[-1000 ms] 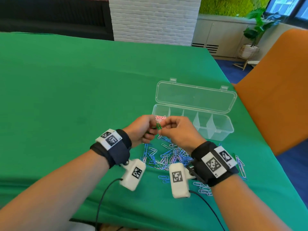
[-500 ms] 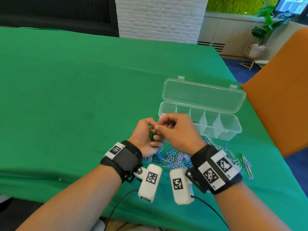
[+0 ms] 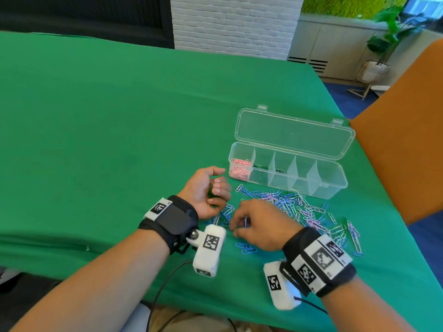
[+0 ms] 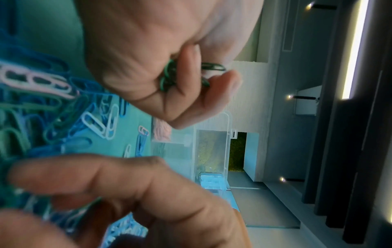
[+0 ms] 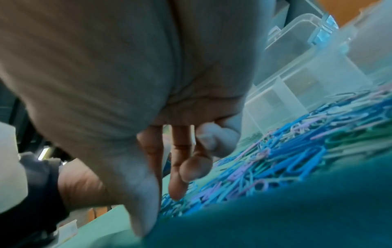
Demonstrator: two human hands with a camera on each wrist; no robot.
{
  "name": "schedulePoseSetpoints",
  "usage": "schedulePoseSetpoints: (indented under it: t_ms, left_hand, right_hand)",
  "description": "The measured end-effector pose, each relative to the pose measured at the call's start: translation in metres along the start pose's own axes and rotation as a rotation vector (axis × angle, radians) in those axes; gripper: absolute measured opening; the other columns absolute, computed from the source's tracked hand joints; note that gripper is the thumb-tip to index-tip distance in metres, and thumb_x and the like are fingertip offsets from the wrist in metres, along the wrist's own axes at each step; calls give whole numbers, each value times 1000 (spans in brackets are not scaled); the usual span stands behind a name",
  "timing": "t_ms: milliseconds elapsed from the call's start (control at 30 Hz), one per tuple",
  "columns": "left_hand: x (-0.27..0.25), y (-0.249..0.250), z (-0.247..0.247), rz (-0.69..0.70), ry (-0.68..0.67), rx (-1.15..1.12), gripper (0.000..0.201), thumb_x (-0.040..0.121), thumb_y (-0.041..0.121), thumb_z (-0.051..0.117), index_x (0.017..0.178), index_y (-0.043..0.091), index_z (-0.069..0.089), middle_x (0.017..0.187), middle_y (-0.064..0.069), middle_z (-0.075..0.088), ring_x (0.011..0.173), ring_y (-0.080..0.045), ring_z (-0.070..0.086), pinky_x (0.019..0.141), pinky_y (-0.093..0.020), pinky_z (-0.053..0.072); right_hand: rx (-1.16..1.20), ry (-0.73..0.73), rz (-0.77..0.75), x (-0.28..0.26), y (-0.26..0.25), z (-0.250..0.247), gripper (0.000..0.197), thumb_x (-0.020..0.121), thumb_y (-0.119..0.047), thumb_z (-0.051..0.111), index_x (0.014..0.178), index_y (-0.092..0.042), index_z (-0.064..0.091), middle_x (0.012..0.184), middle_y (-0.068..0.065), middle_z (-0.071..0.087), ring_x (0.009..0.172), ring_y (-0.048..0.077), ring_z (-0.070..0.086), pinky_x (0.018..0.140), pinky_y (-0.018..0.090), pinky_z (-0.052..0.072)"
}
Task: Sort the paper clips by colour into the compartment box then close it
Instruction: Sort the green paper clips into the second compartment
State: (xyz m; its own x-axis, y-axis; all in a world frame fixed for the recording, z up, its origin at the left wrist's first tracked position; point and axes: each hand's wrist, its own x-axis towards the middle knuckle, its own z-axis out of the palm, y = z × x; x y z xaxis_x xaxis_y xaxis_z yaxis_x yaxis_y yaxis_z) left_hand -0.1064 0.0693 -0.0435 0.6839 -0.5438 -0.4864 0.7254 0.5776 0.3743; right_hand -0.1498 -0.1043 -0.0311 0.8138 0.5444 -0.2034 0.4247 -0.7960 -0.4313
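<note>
Left hand (image 3: pixel 206 188) cups green clips (image 4: pixel 169 75); right hand (image 3: pixel 257 226), fingers loosely curled, reaches into the pile (image 3: pixel 299 209) at the box's (image 3: pixel 287 185) six o'clock.

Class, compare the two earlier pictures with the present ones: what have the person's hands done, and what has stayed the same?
The two hands, earlier joined over green clips, have parted. The right hand dropped to the loose clip pile on the table. The left hand stayed raised, keeping hold of the green clips in its curled fingers. Unchanged: the compartment box lies open, with pink clips in its leftmost compartment.
</note>
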Motion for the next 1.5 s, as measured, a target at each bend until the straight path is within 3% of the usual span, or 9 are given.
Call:
schedulePoseSetpoints:
  t_ms: [100, 233, 333, 467, 733, 833, 1067, 1333, 1500]
  left_hand:
    - [0, 1, 1, 5, 75, 93, 40, 93, 32, 47, 57, 19, 36, 46, 8, 30, 31, -5, 33, 28, -16, 11]
    - [-5, 2, 10, 25, 132, 386, 38, 93, 36, 50, 60, 19, 42, 47, 8, 23, 31, -7, 20, 33, -17, 7]
    - [-10, 2, 18, 67, 219, 892, 33, 94, 34, 56, 64, 20, 53, 48, 9, 22, 35, -7, 17, 40, -19, 7]
    - [-22, 1, 21, 148, 322, 1651, 11, 87, 31, 73, 80, 23, 72, 46, 18, 49, 47, -1, 42, 52, -19, 32]
    - [-27, -1, 14, 236, 270, 2225, 15, 85, 35, 74, 100, 36, 73, 58, 16, 46, 54, 0, 43, 53, -24, 31]
    - [-22, -3, 9, 283, 298, 2283, 15, 83, 40, 74, 97, 36, 73, 63, 16, 47, 61, -4, 46, 61, -25, 34]
    - [-21, 4, 4, 274, 298, 2254, 9, 93, 32, 61, 89, 28, 67, 64, 15, 49, 57, 0, 43, 52, -25, 30]
    - [-21, 11, 2, 287, 273, 2018, 12, 95, 29, 62, 84, 25, 66, 53, 18, 49, 44, 4, 42, 45, -13, 28]
    - [-20, 11, 2, 107, 221, 1378, 25, 98, 19, 49, 73, 20, 49, 51, 9, 35, 36, -8, 24, 40, -18, 17]
  right_hand:
    - [-72, -39, 14, 2, -1, -2, 15, 82, -31, 71, 97, -33, 73, 92, -11, 64, 87, 13, 61, 79, 29, 50]
    - [-95, -23, 53, 8, 2, -5, 5, 78, -26, 74, 79, -24, 70, 80, -9, 69, 79, 14, 64, 75, 28, 52]
    - [15, -46, 115, 10, 11, -12, 5, 80, -20, 77, 77, -20, 72, 75, -7, 71, 73, 11, 65, 71, 24, 51]
    - [208, -63, 205, 5, 25, -26, 5, 86, -11, 74, 85, -15, 76, 76, -3, 75, 66, 5, 68, 63, 20, 56]
    - [340, 20, 136, 1, 19, -32, 5, 85, -14, 76, 85, -19, 77, 77, -6, 75, 69, 1, 67, 69, 11, 52]
    - [234, -15, 93, 13, 5, -18, 6, 83, -13, 76, 83, -19, 76, 71, -7, 69, 62, 3, 60, 65, 17, 51]
    - [4, -69, 139, 17, 8, -10, 4, 83, -13, 73, 83, -16, 75, 66, -11, 63, 59, 1, 55, 65, 22, 48]
    - [198, -9, 167, 11, 19, -20, 5, 83, -15, 77, 80, -18, 76, 70, -9, 70, 57, -3, 59, 59, 13, 47]
    - [14, -119, 118, 10, 17, -19, 7, 83, -17, 76, 90, -20, 76, 70, -14, 62, 62, 0, 55, 56, 13, 41]
